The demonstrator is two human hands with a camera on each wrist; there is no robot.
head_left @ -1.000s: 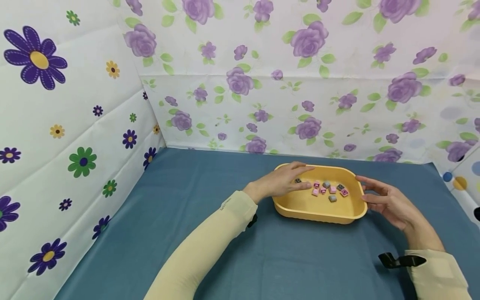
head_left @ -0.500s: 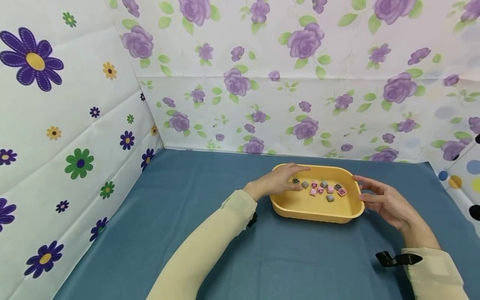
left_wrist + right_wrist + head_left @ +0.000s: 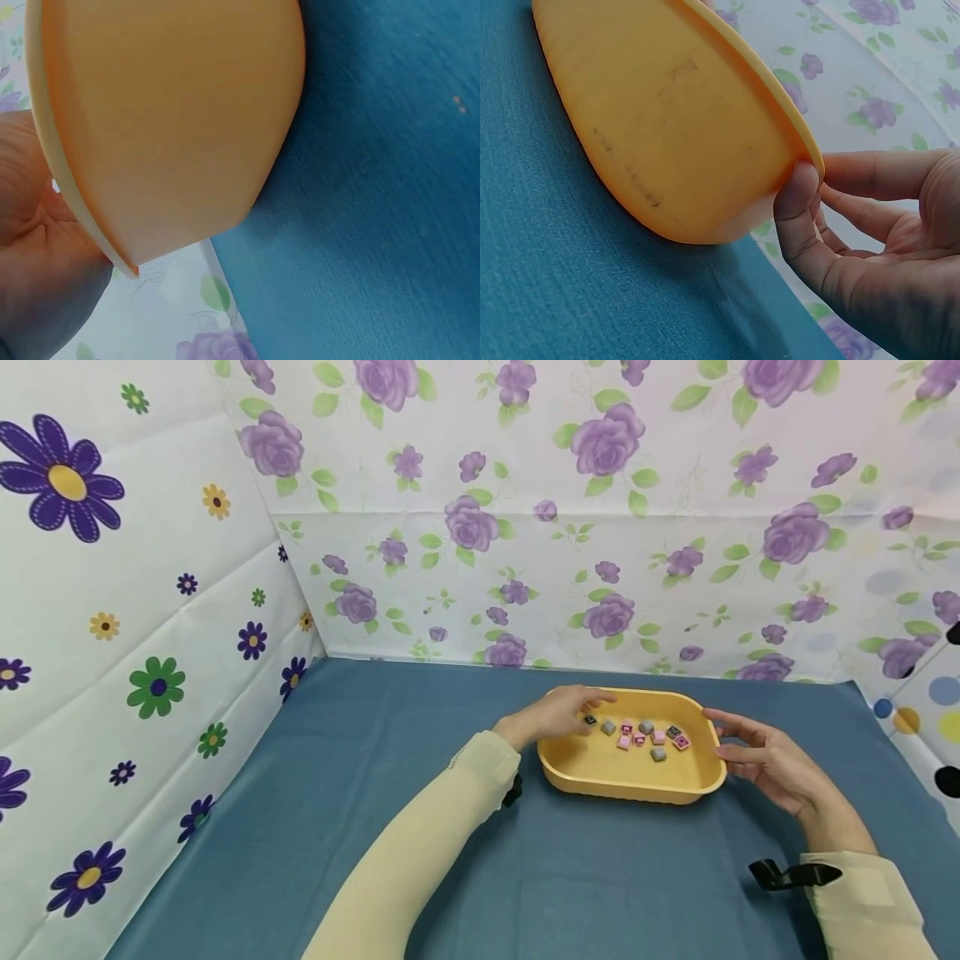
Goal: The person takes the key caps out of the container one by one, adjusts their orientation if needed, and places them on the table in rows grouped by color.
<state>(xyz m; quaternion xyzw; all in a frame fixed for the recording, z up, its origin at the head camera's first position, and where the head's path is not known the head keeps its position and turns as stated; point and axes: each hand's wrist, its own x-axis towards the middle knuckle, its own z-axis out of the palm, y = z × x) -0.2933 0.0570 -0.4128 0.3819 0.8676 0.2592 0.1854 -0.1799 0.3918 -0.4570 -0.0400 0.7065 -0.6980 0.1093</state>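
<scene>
A yellow plastic tray sits toward the back of the cloth-covered table. Inside it lie several small square pieces: pink ones, grey ones and dark ones. My left hand reaches over the tray's left end, thumb and forefinger apart beside a dark piece; its other fingers are mostly hidden. In the left wrist view the tray's outer wall hides those fingertips. My right hand pinches the rim at the right end, thumb below and forefinger on top, plain in the right wrist view.
Blue cloth covers the table in front of and to the left of the tray. A white sheet with purple roses hangs close behind it. Another flowered sheet stands at the left. A black strap piece juts from the right wrist.
My left hand has drawn back a little to the left, its fingers bending more, and a grey piece under it has come into view. My right hand stays on the rim.
</scene>
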